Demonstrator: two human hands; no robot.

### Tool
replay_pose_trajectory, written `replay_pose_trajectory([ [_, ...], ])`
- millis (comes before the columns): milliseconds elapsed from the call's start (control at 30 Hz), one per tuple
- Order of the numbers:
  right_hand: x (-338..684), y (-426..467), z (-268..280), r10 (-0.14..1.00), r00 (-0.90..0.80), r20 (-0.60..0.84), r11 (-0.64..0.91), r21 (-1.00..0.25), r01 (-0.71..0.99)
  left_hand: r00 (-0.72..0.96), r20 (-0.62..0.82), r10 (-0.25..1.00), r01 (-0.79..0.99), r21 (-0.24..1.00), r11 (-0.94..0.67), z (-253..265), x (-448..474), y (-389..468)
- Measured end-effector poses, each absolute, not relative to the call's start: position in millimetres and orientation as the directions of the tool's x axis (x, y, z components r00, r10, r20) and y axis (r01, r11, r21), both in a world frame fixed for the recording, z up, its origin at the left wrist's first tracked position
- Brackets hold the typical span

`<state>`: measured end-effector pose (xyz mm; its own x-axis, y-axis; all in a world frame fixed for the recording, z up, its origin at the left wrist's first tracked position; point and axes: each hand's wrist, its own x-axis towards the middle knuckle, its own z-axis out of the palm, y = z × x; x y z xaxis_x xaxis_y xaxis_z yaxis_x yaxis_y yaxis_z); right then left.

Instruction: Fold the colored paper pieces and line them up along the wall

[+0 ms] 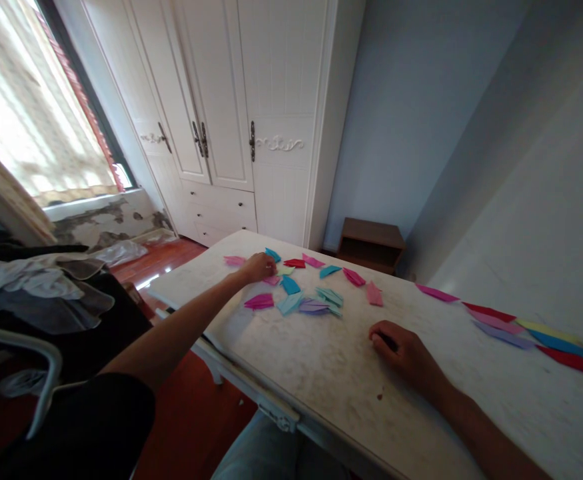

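My left hand [260, 267] reaches over the far part of the white table [291, 353], its fingers bent down and together. What they hold, if anything, is hidden. Around it lie folded paper pieces: a blue piece [272, 255] behind, a pale yellow piece [286, 271] beside the fingertips and a pink piece [271, 280] just below. Nearer are a magenta piece [259, 302], a blue piece [290, 285] and a lilac piece [314, 306]. My right hand [398, 343] rests on the tabletop, loosely curled, with nothing seen in it. A pink piece [374, 294] lies beyond it.
More folded strips lie along the table's right side, among them a red strip [574, 361] and a magenta strip [436, 293]. A white wardrobe [281, 80] and a small brown cabinet [371, 231] stand beyond the table. Clothes [46, 290] are heaped at left.
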<state>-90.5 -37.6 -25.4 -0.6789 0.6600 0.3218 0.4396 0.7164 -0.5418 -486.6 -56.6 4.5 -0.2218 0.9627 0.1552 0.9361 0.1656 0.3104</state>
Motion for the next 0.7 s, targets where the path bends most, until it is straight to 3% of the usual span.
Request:
replay_pose_trajectory([
  [433,-89.6,-38.4,-22.8,0.668,-0.686,0.29,0.704,-0.544,0.456,-0.217,0.183,0.959,0.929,0.342,0.145,1.1,-486.9,-72.3],
  [700,-89.1,-38.0,-22.7,0.656,-0.69,0.305,0.716,-0.54,0.442,-0.285,0.11,0.952,0.9,0.373,0.227,0.5,-490.2,-68.5],
])
